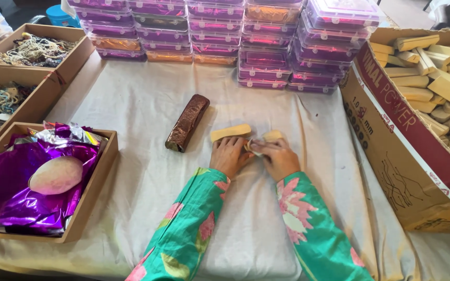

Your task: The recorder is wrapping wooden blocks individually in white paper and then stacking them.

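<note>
My left hand [228, 154] rests on the white cloth, fingers on the near edge of a pale yellow wooden bar [230, 132]. My right hand [277, 157] is curled around the other end of the bar [273, 136] and pinches a thin pale string [249, 147] between the two hands. A bar wrapped in shiny brown foil [187, 122] lies just left of them, apart from both hands. Both arms wear green sleeves with pink flowers.
A big cardboard box [402, 135] of plain wooden bars stands at the right. Stacked clear purple-lidded boxes [266, 36] line the back. At left, a tray [102, 171] holds purple foil sheets and an oval stone; two trays [53, 78] hold beaded strings.
</note>
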